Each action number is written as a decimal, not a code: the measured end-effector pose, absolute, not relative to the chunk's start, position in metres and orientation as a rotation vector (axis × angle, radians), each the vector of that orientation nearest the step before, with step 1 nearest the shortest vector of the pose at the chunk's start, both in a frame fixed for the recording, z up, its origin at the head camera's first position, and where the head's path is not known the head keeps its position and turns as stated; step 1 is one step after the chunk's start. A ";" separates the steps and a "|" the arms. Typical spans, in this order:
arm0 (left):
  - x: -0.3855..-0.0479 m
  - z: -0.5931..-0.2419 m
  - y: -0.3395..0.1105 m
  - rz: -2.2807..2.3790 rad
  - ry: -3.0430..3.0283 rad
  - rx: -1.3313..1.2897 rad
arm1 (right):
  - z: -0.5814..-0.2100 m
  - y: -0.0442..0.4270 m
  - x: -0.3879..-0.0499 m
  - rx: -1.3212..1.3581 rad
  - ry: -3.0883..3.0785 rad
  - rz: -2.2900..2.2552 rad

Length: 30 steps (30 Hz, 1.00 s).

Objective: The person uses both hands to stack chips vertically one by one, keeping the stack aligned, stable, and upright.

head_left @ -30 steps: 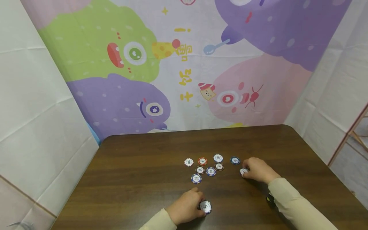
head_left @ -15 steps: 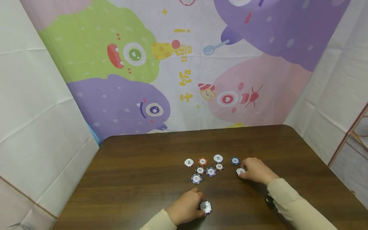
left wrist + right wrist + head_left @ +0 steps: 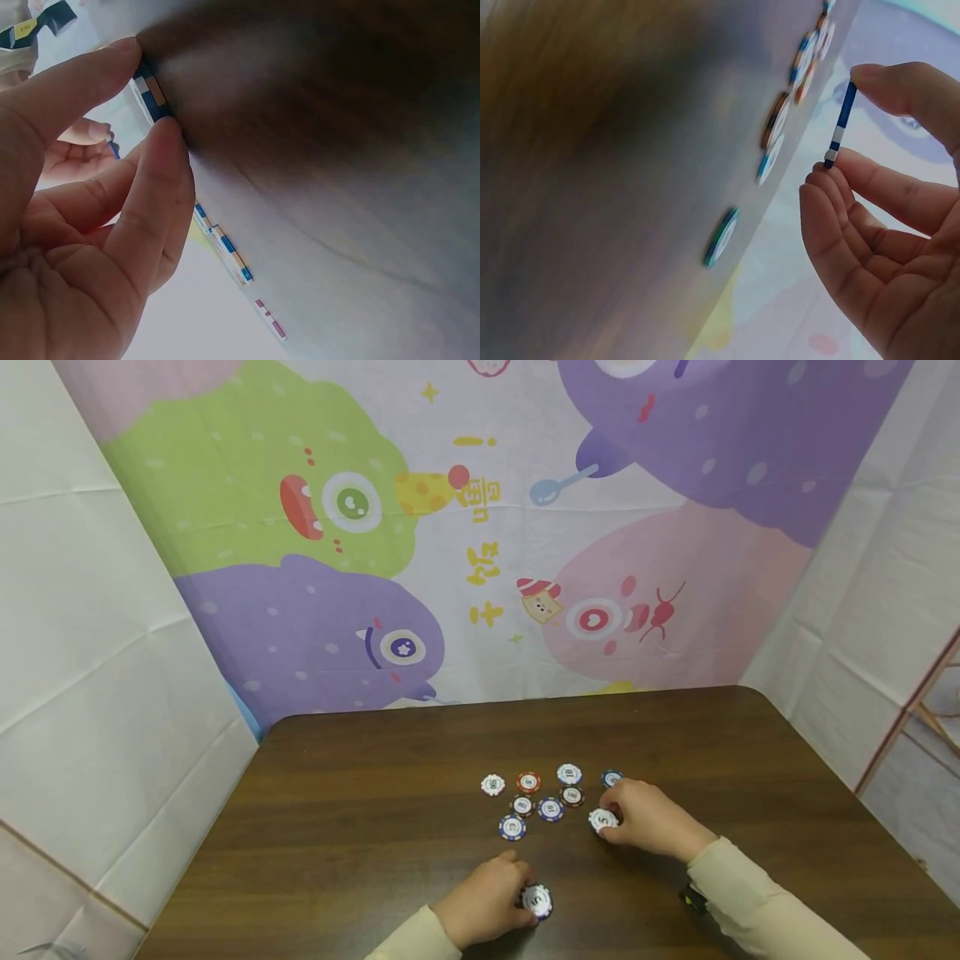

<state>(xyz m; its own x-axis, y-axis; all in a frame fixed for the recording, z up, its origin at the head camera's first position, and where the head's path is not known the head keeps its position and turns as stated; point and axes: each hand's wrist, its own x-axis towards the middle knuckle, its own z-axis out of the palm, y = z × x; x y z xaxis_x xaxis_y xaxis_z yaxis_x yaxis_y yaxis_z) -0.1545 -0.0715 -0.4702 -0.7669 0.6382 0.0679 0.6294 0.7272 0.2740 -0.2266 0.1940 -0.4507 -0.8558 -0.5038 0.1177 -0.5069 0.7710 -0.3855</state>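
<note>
Low in the head view, my left hand (image 3: 487, 897) pinches a white-topped poker chip (image 3: 537, 902) marked 5 by its edges. The left wrist view shows a dark blue edge (image 3: 155, 94) with pale and brown blocks between thumb and fingers, against the tabletop; whether chips are stacked there is hard to tell. My right hand (image 3: 651, 820) holds another white-faced poker chip (image 3: 602, 821) marked 5 between thumb and fingertips. In the right wrist view this chip (image 3: 841, 124) is edge-on and off the table. Behind that hand, a dark blue chip (image 3: 611, 777) is partly covered.
Several chips lie flat mid-table, among them a white one (image 3: 492, 785), a red one (image 3: 528, 782), a pale blue 10 (image 3: 569, 773) and a blue-rimmed one (image 3: 512, 827). The brown table (image 3: 360, 768) ends at a cartoon-printed cloth (image 3: 480, 677).
My right hand has carried its chip leftward and slightly nearer, toward the loose chips, and now partly covers the dark blue one. The left hand and its chip have stayed put.
</note>
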 end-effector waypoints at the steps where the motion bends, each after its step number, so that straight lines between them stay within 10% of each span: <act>1: -0.155 -0.470 -0.071 0.443 2.890 1.058 | -0.450 0.192 -0.225 0.859 -2.944 0.650; 30: -0.155 -0.473 -0.071 0.452 2.896 1.022 | -0.449 0.144 -0.182 1.202 -2.893 0.618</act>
